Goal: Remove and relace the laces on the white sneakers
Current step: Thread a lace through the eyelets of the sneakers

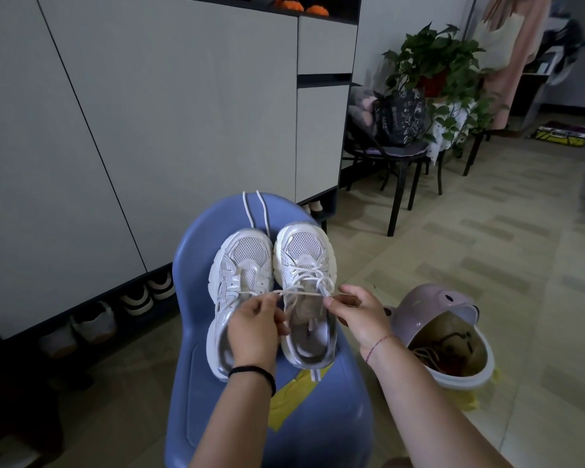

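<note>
Holding the lace [301, 293] in two places, we have it stretched flat across the top of the right sneaker [304, 248]. Our left hand [255, 327] pinches it between thumb and fingers, and our right hand [360, 315] pinches it in the same way on the other side. Both sneakers stand side by side on the blue chair [191, 265], toes away from us. The left sneaker [242, 261] shows no lace in its eyelets, and a second lace [254, 211] lies loose on the chair just behind the toes. We judge the lace to be thin, soft and very light, so it bends anywhere. It is best taken near its tip, where it is probably stiffer and can pass an eyelet. The pull should be gentle and along the lace, because the sneaker also looks light and may slide or tip on the smooth seat. If it moves, one hand should hold it at the heel or side, where the sole is thick and firm, not on the soft mesh.
</note>
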A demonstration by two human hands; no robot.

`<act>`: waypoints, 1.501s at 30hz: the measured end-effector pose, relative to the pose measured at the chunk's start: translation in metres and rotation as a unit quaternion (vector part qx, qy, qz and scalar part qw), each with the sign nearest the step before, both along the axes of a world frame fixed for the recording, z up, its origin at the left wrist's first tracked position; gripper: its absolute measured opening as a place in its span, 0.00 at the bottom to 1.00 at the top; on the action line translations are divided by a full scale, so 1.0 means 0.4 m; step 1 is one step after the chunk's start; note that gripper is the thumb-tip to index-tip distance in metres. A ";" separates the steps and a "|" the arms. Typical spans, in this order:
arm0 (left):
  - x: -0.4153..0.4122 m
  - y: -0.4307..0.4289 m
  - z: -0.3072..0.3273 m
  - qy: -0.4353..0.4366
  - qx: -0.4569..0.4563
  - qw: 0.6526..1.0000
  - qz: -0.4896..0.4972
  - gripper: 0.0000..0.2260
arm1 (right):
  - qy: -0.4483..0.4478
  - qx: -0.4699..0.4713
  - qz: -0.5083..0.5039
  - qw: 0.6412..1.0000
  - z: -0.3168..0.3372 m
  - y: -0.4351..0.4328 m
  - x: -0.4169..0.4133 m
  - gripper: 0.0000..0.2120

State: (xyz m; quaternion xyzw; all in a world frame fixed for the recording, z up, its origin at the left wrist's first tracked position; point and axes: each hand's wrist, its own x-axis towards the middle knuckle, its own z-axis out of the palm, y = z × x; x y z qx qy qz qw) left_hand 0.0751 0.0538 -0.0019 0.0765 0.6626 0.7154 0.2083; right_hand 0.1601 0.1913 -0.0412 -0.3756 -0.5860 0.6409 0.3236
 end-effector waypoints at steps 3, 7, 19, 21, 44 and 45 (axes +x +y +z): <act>-0.022 -0.031 0.010 -0.041 0.021 0.997 0.070 0.10 | -0.005 0.001 0.001 1.000 -0.001 0.000 0.001 0.21; -0.029 -0.037 0.008 0.087 -0.087 0.992 0.027 0.05 | -0.012 0.003 -0.001 1.000 0.001 -0.002 0.004 0.21; 0.046 0.077 -0.058 0.279 -0.245 0.912 -0.176 0.09 | -0.016 0.014 0.008 1.000 0.007 -0.007 0.012 0.18; 0.050 0.082 -0.064 0.281 -0.253 0.911 -0.163 0.09 | -0.018 0.016 0.008 1.000 0.006 -0.007 0.012 0.19; -0.003 0.013 -0.003 0.277 -0.192 0.940 -0.049 0.11 | -0.065 0.050 -0.012 0.997 0.046 -0.045 0.006 0.12; -0.010 0.017 -0.008 0.265 -0.203 0.940 -0.069 0.14 | -0.074 0.060 -0.019 0.995 0.051 -0.049 0.007 0.12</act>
